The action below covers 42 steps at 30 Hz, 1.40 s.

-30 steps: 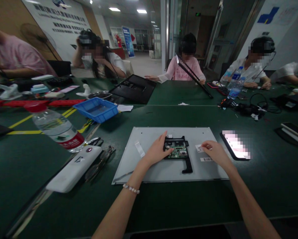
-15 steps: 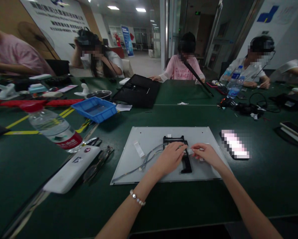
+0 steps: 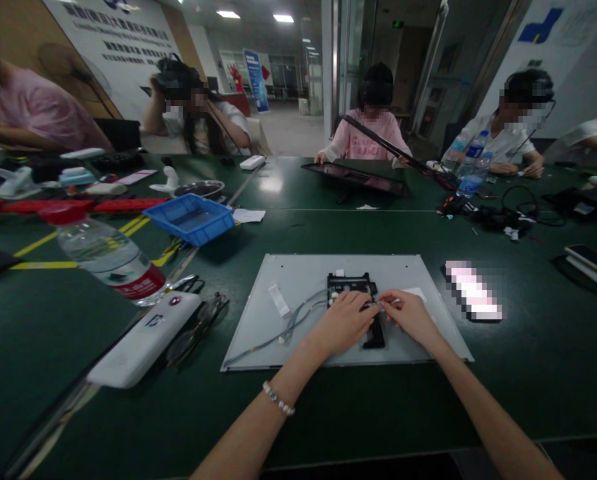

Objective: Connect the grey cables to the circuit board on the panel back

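Note:
A light grey metal panel (image 3: 258, 293) lies flat on the green table. On it rests a black plastic bracket (image 3: 376, 335), with a grey cable bundle (image 3: 298, 319) running off to its left. My left hand (image 3: 343, 323) lies over the middle of the bracket, fingers bent together, its fingertips covering part of it. My right hand (image 3: 407, 315) is closed in a pinch at the bracket's right edge, fingertips against those of my left. Whatever is between the fingers is too small to make out. A white strip (image 3: 279, 301) lies on the panel's left part.
Left of the panel are glasses (image 3: 196, 333), a white power bank (image 3: 146, 340) and a tilted water bottle (image 3: 108, 257). A blue tray (image 3: 191, 220) sits behind. To the right lies a lit phone (image 3: 473, 291). Across the table a person holds a dark screen (image 3: 356, 179).
My right hand has moved left until its fingertips meet my left hand's. My left fingers have shifted slightly down. Across the table, the person has tilted the dark screen and moved it right.

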### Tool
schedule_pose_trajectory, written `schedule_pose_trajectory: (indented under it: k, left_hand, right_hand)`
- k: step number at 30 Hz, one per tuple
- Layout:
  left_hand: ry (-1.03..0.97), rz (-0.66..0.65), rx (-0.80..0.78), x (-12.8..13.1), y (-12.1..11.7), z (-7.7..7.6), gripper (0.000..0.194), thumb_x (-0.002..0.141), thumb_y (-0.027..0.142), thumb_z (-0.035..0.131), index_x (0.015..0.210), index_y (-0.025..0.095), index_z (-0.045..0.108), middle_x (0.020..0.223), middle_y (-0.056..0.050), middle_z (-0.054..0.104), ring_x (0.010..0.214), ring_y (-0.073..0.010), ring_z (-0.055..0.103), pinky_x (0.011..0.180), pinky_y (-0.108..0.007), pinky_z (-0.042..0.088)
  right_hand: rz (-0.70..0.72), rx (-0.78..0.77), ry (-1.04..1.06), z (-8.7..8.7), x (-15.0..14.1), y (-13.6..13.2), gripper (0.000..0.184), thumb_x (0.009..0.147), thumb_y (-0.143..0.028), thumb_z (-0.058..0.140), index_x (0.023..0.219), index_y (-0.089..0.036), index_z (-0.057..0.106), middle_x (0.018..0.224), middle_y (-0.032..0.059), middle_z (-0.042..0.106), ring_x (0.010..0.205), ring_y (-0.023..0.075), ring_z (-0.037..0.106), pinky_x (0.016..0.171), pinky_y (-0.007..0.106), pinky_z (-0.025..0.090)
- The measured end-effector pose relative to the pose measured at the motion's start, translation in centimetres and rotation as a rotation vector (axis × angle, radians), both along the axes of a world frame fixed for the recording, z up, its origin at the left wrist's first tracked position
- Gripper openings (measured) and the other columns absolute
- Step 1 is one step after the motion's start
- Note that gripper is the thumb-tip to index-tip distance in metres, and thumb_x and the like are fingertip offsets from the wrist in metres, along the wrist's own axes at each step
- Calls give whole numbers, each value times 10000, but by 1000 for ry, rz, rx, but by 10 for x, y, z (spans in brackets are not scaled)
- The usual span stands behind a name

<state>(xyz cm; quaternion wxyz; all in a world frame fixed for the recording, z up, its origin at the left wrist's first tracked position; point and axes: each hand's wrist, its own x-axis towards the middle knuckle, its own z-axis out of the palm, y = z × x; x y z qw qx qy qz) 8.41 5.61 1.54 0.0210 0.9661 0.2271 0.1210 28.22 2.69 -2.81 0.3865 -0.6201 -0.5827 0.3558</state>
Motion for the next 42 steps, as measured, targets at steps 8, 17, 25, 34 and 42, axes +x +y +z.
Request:
schedule_pose_trajectory:
  k: [8, 17, 25, 34, 42]
  left_hand:
    - [-5, 12, 14, 1, 1, -4, 249, 927, 231, 418, 1131, 196, 557, 1180, -92, 529, 1109, -240, 470, 952, -399, 363]
    - [-32, 67, -4, -3, 3, 13, 406, 930, 315, 451, 1321, 211, 422, 1241, -84, 514, 1146, -247, 459, 1006, -406, 336]
    - [-259, 724, 28, -90, 57, 27, 358, 888, 278, 456, 1225, 166, 504, 1178, -130, 490, 1083, -279, 511, 964, -421, 402]
    - [-276, 748, -263, -142, 68, -15, 235, 815, 284, 477, 968, 193, 630, 927, -47, 602, 702, -165, 581, 750, -303, 458]
    - [-793, 737, -525, -140, 68, 0, 254, 779, 390, 573, 890, 180, 661, 832, -32, 672, 706, -152, 580, 611, -238, 425]
  right_hand:
    - [22, 166, -257, 5, 1, -2, 160, 796, -259, 554, 873, -187, 674, 868, 47, 672, 607, 137, 599, 633, 280, 495]
    - [-4, 226, -287, 16, 1, -5, 184, 862, -258, 495, 877, -191, 666, 877, 48, 639, 656, 148, 583, 660, 283, 475]
    - [1, 276, -340, 19, 0, -8, 223, 898, -284, 457, 877, -208, 665, 886, 55, 647, 741, 183, 589, 713, 307, 460]
    - [31, 271, -383, 17, -1, -9, 204, 897, -266, 461, 880, -213, 657, 893, 41, 647, 720, 173, 586, 721, 306, 450]
    - [21, 294, -396, 16, -1, -8, 192, 895, -261, 476, 866, -208, 657, 888, 34, 649, 712, 167, 584, 718, 305, 445]
